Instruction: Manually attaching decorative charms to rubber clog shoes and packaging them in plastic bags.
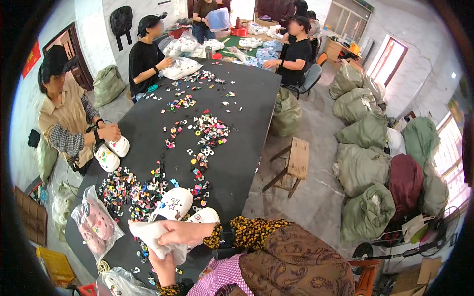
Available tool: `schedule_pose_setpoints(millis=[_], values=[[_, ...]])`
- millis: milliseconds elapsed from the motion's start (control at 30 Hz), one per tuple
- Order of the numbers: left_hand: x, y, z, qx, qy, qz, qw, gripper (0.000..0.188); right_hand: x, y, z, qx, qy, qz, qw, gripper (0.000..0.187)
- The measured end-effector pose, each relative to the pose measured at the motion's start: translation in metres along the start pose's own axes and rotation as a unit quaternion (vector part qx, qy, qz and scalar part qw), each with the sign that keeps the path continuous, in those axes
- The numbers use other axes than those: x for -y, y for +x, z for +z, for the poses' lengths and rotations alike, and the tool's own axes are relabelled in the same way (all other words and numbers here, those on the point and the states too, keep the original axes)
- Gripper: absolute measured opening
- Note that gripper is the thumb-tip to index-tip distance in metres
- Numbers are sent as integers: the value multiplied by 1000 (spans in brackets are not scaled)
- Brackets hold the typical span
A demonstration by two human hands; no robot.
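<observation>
Near the front edge of the black table, my right hand (182, 232) reaches in from the right, its fingers closed on a white, partly see-through plastic bag (145, 231). Below it, my left hand (164, 266) grips the lower part of the same bag; some of its fingers are hidden. What the bag contains, if anything, I cannot make out. Just beyond my hands lies a white clog (177, 201) with small charms on its top. A second white clog (207, 216) sits to its right, partly covered by my right hand and wrist.
Heaps of colourful shoe charms (128, 192) spread over the black table (247, 113). Bagged pink clogs (96, 224) lie at left. A person (64, 108) at the left edge handles white clogs (108, 157); others work farther back. A wooden stool (296, 158) and stuffed sacks (363, 167) stand right.
</observation>
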State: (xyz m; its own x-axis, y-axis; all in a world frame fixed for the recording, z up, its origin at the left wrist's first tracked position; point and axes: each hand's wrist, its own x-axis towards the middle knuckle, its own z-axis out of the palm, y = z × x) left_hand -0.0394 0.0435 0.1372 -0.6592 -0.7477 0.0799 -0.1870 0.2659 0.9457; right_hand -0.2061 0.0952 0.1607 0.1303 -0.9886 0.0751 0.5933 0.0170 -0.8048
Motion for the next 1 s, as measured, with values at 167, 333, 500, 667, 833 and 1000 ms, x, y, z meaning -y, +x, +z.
schedule_pose_setpoints(millis=[167, 333, 500, 667, 833, 1000], values=[[0, 7, -5, -60, -5, -24, 998, 46, 13, -5, -10, -127, -348, -96, 924, 50], [12, 0, -26, 86, 228, -28, 970, 34, 28, -6, 5, 5, -590, -300, 750, 62], [23, 1, -29, 155, 304, 89, 936, 24, -13, -18, -4, 100, -704, -161, 684, 60], [-2, 2, -19, 97, 321, 67, 940, 40, -33, -21, -12, 5, -691, -58, 720, 19], [13, 7, -10, 83, 329, 59, 939, 50, -30, -17, -26, -81, -638, -64, 763, 13], [33, 11, -23, 200, 144, 2, 969, 59, -26, -22, -40, -101, -645, -72, 754, 14]])
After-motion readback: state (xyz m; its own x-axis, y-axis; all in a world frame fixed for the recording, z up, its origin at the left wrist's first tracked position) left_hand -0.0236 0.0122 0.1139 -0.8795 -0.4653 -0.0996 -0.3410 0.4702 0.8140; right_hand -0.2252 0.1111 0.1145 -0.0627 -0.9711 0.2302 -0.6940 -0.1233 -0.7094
